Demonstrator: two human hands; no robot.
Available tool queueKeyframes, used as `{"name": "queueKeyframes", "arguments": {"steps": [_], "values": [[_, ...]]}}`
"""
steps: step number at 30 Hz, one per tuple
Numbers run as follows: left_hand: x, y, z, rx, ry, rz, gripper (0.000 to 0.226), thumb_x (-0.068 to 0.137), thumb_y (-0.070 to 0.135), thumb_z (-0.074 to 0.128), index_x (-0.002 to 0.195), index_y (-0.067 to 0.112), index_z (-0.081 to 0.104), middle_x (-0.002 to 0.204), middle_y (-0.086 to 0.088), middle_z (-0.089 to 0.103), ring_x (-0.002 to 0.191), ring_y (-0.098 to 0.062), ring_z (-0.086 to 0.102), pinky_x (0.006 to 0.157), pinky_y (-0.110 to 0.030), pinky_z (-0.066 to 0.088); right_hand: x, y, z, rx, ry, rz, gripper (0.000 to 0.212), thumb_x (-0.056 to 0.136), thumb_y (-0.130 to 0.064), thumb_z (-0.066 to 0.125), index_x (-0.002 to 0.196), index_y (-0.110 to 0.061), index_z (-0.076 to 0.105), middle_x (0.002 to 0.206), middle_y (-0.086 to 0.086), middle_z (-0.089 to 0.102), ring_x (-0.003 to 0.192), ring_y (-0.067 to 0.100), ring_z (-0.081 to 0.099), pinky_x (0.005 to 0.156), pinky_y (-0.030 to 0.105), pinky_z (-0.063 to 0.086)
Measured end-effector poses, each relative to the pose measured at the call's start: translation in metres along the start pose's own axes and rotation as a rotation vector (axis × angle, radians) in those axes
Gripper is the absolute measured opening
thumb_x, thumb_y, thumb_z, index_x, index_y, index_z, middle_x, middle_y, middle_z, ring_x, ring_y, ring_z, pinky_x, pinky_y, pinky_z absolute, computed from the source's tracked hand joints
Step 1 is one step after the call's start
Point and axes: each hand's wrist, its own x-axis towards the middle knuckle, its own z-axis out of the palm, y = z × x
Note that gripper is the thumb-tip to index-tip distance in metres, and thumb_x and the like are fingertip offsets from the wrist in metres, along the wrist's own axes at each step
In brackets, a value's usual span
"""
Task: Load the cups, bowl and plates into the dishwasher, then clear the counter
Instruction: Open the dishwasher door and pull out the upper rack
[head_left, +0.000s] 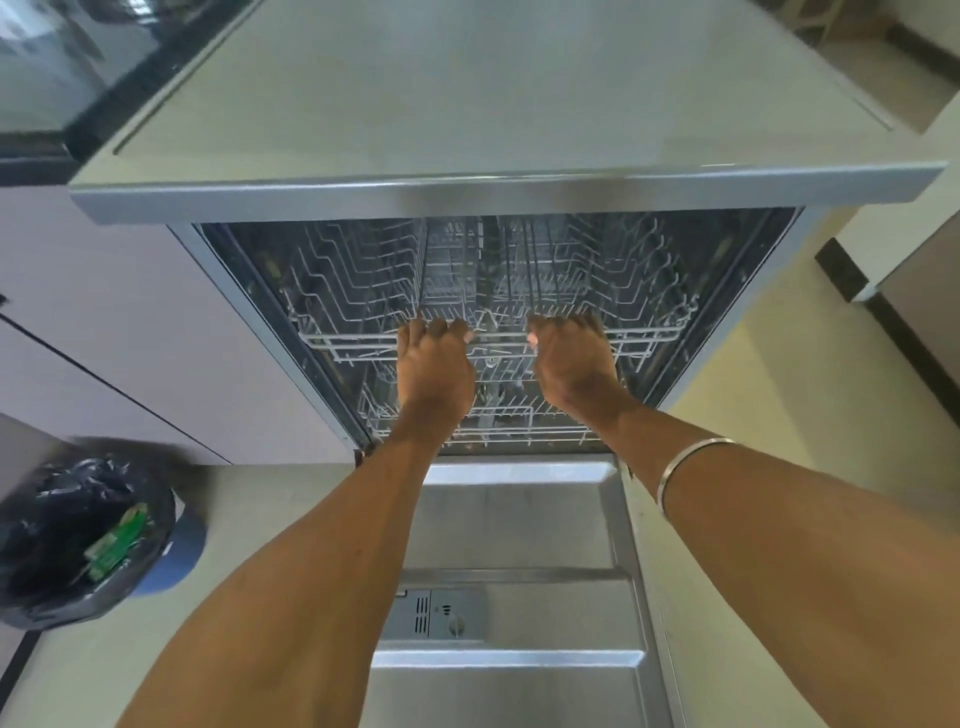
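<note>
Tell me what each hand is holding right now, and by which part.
Both the left hand and the right hand grip the upper dishwasher rack by its front rail, fingers curled over the wire.

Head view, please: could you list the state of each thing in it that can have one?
Dishwasher door: open, folded down flat.
Upper rack: empty, gripped at its front rail.
Lower rack: inside, no dishes visible.
Left hand: fingers curled over the upper rack's rail.
Right hand: fingers curled over the same rail.
Detergent compartment: lid closed.
Bin: lined with a black bag, holding rubbish.
</note>
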Motion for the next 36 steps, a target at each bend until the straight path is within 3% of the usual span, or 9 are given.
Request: {"name": "queueKeyframes", "arguments": {"steps": [7, 12, 17, 21, 24, 28, 32, 36], "values": [[-0.058, -0.006, -0.01, 0.066, -0.011, 0.036, 0.044, 0.08, 0.013, 0.072, 0.122, 0.015, 0.061, 0.114, -0.004, 0.066, 0.112, -0.029, 0.054, 0.105, -0.046, 0.039, -0.063, -0.01, 0.003, 0.04, 0.097, -0.049, 0.04, 0.083, -0.01, 0.062, 0.122, -0.017, 0.059, 0.098, 0.006, 0.073, 0.093, 0.023, 0.066, 0.096, 0.037, 0.044], [-0.102, -0.008, -0.023, 0.047, -0.012, 0.061, 0.032, 0.083, 0.01, 0.067, 0.115, 0.016, 0.066, 0.114, -0.004, 0.068, 0.111, -0.029, 0.058, 0.101, -0.043, 0.044, -0.111, -0.025, -0.009, 0.071, 0.024, -0.016, 0.041, 0.081, -0.014, 0.062, 0.121, -0.019, 0.058, 0.107, 0.006, 0.071, 0.103, 0.026, 0.063, 0.103, 0.04, 0.042], [-0.149, -0.002, -0.037, 0.018, -0.005, 0.061, 0.02, 0.084, 0.009, 0.068, 0.102, 0.017, 0.07, 0.097, -0.002, 0.073, 0.094, -0.025, 0.065, 0.09, -0.04, 0.049, -0.162, -0.034, -0.02, 0.067, -0.019, 0.008, 0.039, 0.079, -0.011, 0.059, 0.117, -0.019, 0.06, 0.098, 0.006, 0.072, 0.098, 0.026, 0.064, 0.098, 0.038, 0.043], [-0.2, -0.001, -0.051, -0.012, -0.025, 0.102, 0.016, 0.087, 0.01, 0.06, 0.101, 0.012, 0.069, 0.095, -0.005, 0.072, 0.092, -0.028, 0.065, 0.09, -0.042, 0.05, -0.21, -0.038, -0.026, 0.055, -0.045, 0.008, 0.032, 0.073, -0.014, 0.067, 0.105, -0.02, 0.064, 0.088, 0.003, 0.072, 0.088, 0.024, 0.067, 0.089, 0.039, 0.047], [-0.24, 0.002, -0.062, -0.047, -0.049, 0.109, 0.015, 0.081, 0.007, 0.066, 0.093, 0.015, 0.065, 0.088, -0.002, 0.068, 0.084, -0.026, 0.061, 0.085, -0.039, 0.05, -0.25, -0.043, -0.03, 0.111, -0.072, 0.004, 0.031, 0.068, -0.01, 0.069, 0.097, -0.02, 0.065, 0.083, 0.001, 0.071, 0.081, 0.024, 0.066, 0.087, 0.038, 0.05], [-0.291, 0.001, -0.078, -0.091, -0.036, 0.141, 0.023, 0.071, 0.002, 0.072, 0.086, 0.017, 0.063, 0.079, 0.001, 0.064, 0.074, -0.023, 0.056, 0.077, -0.034, 0.043, -0.304, -0.052, -0.033, 0.183, -0.037, -0.012, 0.02, 0.075, -0.007, 0.068, 0.086, -0.023, 0.061, 0.074, -0.004, 0.066, 0.07, 0.02, 0.061, 0.071, 0.032, 0.051], [-0.347, 0.001, -0.091, -0.119, -0.064, 0.16, 0.015, 0.078, 0.005, 0.068, 0.087, 0.018, 0.064, 0.077, 0.003, 0.06, 0.07, -0.02, 0.052, 0.072, -0.031, 0.038, -0.363, -0.059, -0.028, 0.171, 0.013, -0.035, 0.017, 0.081, -0.014, 0.066, 0.095, -0.022, 0.065, 0.08, -0.008, 0.066, 0.073, 0.016, 0.059, 0.076, 0.03, 0.044], [-0.39, -0.006, -0.099, -0.136, -0.103, 0.209, 0.013, 0.083, 0.004, 0.063, 0.086, 0.017, 0.063, 0.076, 0.002, 0.056, 0.069, -0.02, 0.046, 0.07, -0.033, 0.036, -0.408, -0.071, -0.026, 0.187, -0.029, -0.036, 0.019, 0.085, -0.017, 0.061, 0.102, -0.022, 0.065, 0.087, -0.009, 0.066, 0.078, 0.016, 0.06, 0.076, 0.031, 0.049]]}}
